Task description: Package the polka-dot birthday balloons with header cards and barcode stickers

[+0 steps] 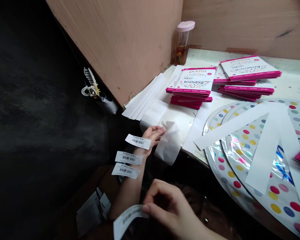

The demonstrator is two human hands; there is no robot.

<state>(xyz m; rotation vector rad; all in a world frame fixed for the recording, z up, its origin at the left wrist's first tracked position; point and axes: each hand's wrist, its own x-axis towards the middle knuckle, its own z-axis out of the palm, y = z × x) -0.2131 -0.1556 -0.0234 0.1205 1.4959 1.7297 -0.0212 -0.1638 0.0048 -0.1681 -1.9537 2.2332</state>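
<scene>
Left hand (152, 136) raised at the near edge of the desk (293, 76), fingers (158, 131) curled around a limp translucent backing sheet (168, 143), sheet hanging just right of the hand. Three barcode labels (128, 157) stuck in a staggered row along the left forearm (131, 190), top one by the wrist; fine print too small to read fully. Right hand (165, 206) low in frame, bottom center, fingers (150, 208) clenched, pinching a fourth barcode label (127, 220) by one end, label sticking out toward lower left, near the forearm but not touching it as far as visible.

Around them: pink-edged "prima birthday" packs (192, 83) in several stacks, upper right on the desk. Polka-dot foil plates (240, 173) overlapping at lower right, long white paper strips (272, 143) lying across them. Bundle of white strips (142, 96) in the desk corner against the wood panel (115, 43). Jar with pink lid (184, 41) in the back corner. Hair clip (91, 87) at left, on a dark surface.
</scene>
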